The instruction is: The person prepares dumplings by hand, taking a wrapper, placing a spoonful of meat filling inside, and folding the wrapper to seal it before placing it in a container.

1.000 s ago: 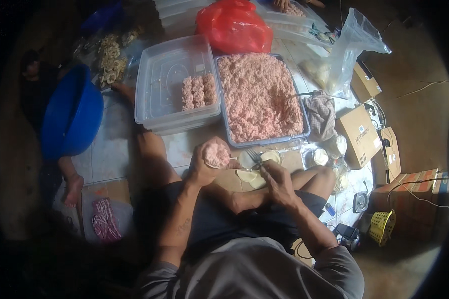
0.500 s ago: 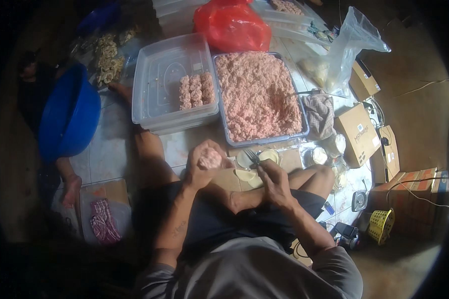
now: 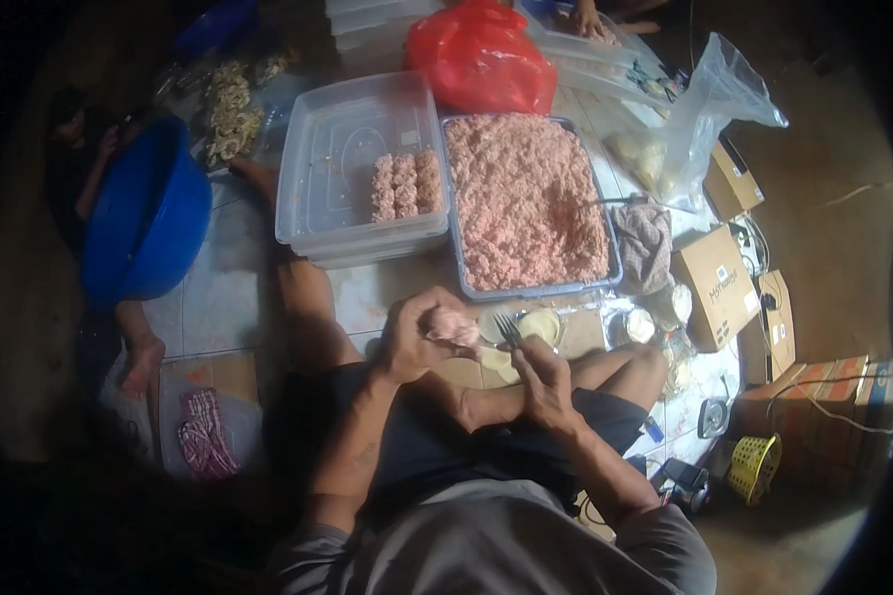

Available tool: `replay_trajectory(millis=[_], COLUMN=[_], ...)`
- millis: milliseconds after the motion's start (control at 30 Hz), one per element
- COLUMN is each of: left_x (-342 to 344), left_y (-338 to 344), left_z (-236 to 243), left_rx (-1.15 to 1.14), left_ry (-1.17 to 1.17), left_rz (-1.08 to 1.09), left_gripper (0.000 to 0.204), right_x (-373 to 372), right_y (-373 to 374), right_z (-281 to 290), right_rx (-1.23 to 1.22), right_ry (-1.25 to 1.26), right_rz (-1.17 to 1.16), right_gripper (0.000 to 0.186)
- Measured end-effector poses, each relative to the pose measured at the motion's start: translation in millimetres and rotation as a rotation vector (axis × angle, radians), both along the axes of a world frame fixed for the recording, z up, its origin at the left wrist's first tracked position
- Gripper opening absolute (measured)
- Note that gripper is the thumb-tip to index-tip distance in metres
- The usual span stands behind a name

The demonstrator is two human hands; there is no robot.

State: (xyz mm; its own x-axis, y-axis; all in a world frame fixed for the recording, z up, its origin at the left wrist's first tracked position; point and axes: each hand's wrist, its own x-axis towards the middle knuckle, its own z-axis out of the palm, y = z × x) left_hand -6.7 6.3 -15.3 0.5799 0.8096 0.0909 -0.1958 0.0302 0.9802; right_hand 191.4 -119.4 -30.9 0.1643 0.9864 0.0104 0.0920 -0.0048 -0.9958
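Note:
My left hand (image 3: pixel 414 337) is wrapped round a lump of pink minced meat (image 3: pixel 453 327), which bulges out past the fingers on the right. A metal fork (image 3: pixel 508 328) is gripped in my right hand (image 3: pixel 546 377), its tines pointing up and left, a small gap from the meat. Pale round dough wrappers (image 3: pixel 540 325) lie below and beyond the fork, between my crossed legs and a big tub. That blue-rimmed tub (image 3: pixel 536 291) is heaped with minced meat (image 3: pixel 521 198). Left of it, a clear plastic box (image 3: pixel 327 159) holds short rows of shaped meat pieces (image 3: pixel 405 186) at its right side.
A red plastic bag (image 3: pixel 481 59) stands behind the tub. A cloth (image 3: pixel 642 243), jars (image 3: pixel 640 325) and cardboard boxes (image 3: pixel 714 288) are on the right. A blue basin (image 3: pixel 149 218) stands left, beside another person. A co-worker's hand (image 3: pixel 587 18) reaches into a far tray.
My left hand has turned and moved the meat rightward, closer to the fork. The co-worker's hand has come into view over the far tray. The whole view has shifted slightly.

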Motion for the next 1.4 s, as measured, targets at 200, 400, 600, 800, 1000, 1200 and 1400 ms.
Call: replay_trajectory(millis=[200, 400, 600, 800, 1000, 1200, 1400], left_x=[17, 18, 12, 15, -8, -13, -6], left_y=[-4, 3, 14, 5, 2, 1, 6], left_z=[2, -4, -5, -12, 12, 11, -14], left_rx=[0.214, 0.420, 0.516, 0.649, 0.458, 0.300, 0.400], left_ry=[0.166, 0.346, 0.354, 0.542, 0.472, 0.288, 0.448], left_rz=[0.164, 0.293, 0.192, 0.139, 0.070, 0.086, 0.198], left_gripper=[0.049, 0.050, 0.038, 0.030, 0.051, 0.042, 0.038], right_x=[-10, -1, 9, -1, 30, 99, 45], right_y=[2, 27, 18, 24, 68, 108, 66], right_z=[-10, 44, 88, 69, 65, 2, 111], right_rx=[-0.001, 0.036, 0.064, 0.264, 0.230, -0.009, 0.073], right_ry=[-0.023, -0.557, -0.547, -0.583, -0.465, -1.209, -0.869], right_rz=[0.099, 0.167, -0.016, 0.060, -0.091, 0.148, 0.143], right_gripper=[0.015, 0.011, 0.010, 0.013, 0.017, 0.024, 0.018])
